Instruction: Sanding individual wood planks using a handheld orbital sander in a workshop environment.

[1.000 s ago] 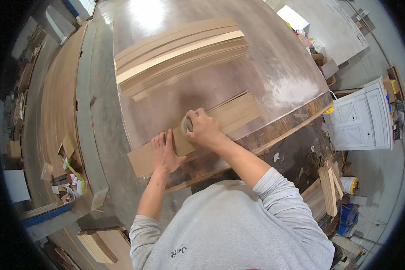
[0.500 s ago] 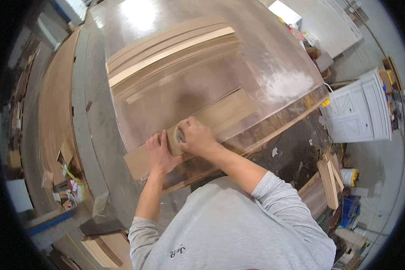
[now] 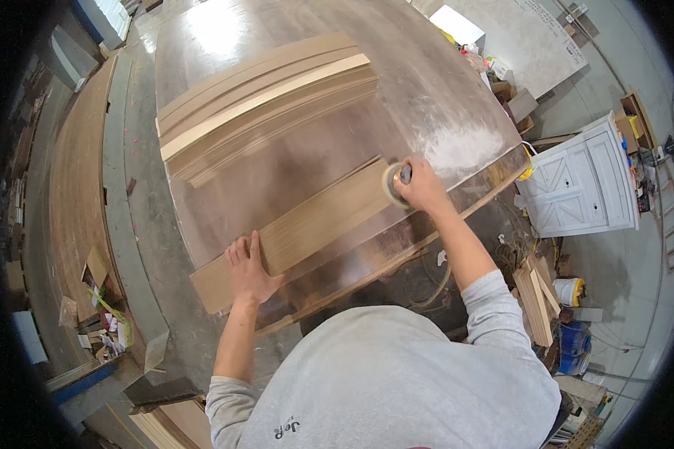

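A long narrow bundle of wooden boards (image 3: 307, 228) lies slanted on the near part of a large brown worktable (image 3: 292, 172). My left hand (image 3: 247, 269) lies flat on the bundle's near left end, fingers spread. My right hand (image 3: 419, 183) grips a roll of tape (image 3: 392, 183) at the bundle's far right end, close to the table's right edge.
A bigger stack of long pale boards (image 3: 262, 105) lies across the middle of the table. A white cabinet (image 3: 577, 183) stands on the floor to the right, with wood offcuts (image 3: 535, 299) and buckets (image 3: 569, 288) nearby. Stacked panels (image 3: 75, 172) run along the left.
My right hand has carried the tape roll from the bundle's left part, beside my left hand, along to its right end. My left hand stays pressed on the left end.
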Available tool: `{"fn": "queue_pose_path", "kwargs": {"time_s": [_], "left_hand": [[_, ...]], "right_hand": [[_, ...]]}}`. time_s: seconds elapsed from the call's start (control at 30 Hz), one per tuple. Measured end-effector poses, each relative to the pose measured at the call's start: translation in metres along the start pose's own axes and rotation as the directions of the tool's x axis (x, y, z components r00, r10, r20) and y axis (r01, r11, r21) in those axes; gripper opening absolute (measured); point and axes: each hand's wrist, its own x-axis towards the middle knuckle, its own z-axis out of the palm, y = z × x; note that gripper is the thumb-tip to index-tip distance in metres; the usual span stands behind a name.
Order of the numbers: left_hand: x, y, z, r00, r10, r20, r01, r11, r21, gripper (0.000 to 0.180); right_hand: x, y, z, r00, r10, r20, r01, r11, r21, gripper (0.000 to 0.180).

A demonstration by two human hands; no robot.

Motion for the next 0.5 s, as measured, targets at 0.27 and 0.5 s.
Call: {"fn": "queue_pose_path", "kwargs": {"time_s": [0.27,0.5], "left_hand": [[0.002,0.005,-0.002,1.0,0.004,-0.027,-0.004,1.0,0.002,0.115],[-0.001,0.004,-0.007,1.0,-0.005,0.003,0.004,0.998,0.06,0.117]], "right_hand": [[0.048,-0.018,-0.007,0.992,-0.109,0.07,0.111,0.993,-0.03,0.05],[-0.028,0.02,-0.024,0.985,-0.141,0.097,0.145,0.989,-0.031,0.052]]}}
